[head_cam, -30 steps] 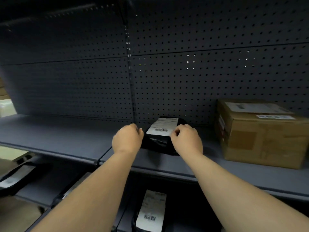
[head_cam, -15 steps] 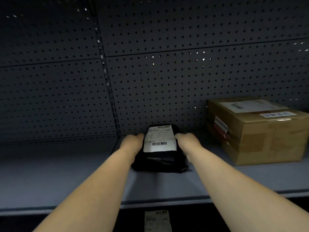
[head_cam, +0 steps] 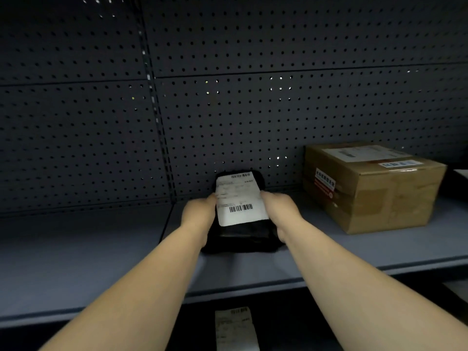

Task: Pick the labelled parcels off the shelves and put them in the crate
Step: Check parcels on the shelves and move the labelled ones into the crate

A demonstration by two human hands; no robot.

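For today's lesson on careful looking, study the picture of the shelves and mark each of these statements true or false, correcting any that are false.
1. Both hands grip the black parcel, the left hand on one side and the right hand on the other. True.
2. The white label on the black parcel has no barcode. False: barcodes show near its top and bottom edges.
3. A cardboard box sits on the same shelf, to the right of the black parcel. True.
4. The cardboard box is open at the top. False: it is shut, with labels on its top.
5. The wall behind the shelf is smooth. False: it is a panel full of small holes.
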